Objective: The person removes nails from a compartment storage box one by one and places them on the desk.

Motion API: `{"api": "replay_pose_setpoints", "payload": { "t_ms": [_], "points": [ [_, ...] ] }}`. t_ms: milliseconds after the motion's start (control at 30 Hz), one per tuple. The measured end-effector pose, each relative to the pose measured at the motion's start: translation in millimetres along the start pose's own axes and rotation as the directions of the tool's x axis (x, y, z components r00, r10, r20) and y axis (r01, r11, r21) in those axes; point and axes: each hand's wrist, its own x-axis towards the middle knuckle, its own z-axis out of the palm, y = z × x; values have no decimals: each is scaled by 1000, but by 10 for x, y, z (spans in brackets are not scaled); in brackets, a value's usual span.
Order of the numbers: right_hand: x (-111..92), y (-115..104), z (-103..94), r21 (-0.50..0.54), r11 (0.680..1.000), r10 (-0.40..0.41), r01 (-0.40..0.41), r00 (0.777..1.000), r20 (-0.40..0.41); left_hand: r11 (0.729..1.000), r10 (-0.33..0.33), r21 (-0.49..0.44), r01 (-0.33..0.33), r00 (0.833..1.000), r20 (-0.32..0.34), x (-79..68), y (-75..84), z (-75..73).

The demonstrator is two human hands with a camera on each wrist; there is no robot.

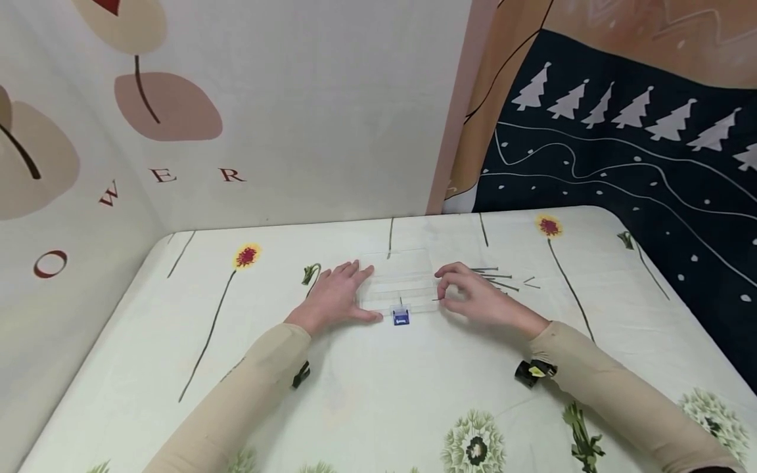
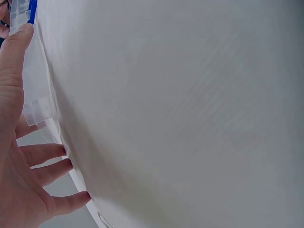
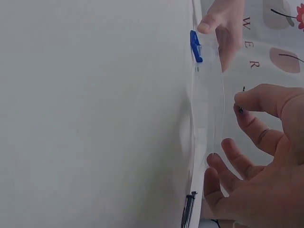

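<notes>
A clear plastic box (image 1: 402,281) with a blue tab (image 1: 401,317) at its front lies between the two hands. My left hand (image 1: 337,292) spreads its fairly straight fingers along the box's left side, its thumb against the front edge near the tab. In the left wrist view, several fingertips (image 2: 59,150) touch the tabletop. To the right of the box, my right hand (image 1: 476,294) pinches a thin dark nail (image 3: 241,110) between thumb and index finger. Another thin dark nail-like piece (image 1: 400,301) shows in the box behind the tab.
Several loose nails (image 1: 499,276) lie on the cloth to the right, beyond the right hand, with a few small ones (image 1: 532,282) farther out. A printed flower cloth (image 1: 367,394) covers the table. Fabric backdrops (image 1: 331,118) hang behind it.
</notes>
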Motion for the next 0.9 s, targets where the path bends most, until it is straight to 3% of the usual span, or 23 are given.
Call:
{"api": "replay_pose_setpoints", "payload": {
  "t_ms": [200, 633, 900],
  "points": [
    [-67, 50, -70, 18, 999, 46, -46, 999, 7, 1000, 0, 4, 0, 1000, -9, -14, -3, 0],
    [-214, 160, -208, 74, 996, 45, -45, 999, 7, 1000, -3, -11, 3, 1000, -6, -20, -6, 6],
    [-302, 213, -312, 67, 997, 46, -44, 998, -33, 1000, -1, -15, 1, 1000, -9, -20, -9, 12]
  ]
}}
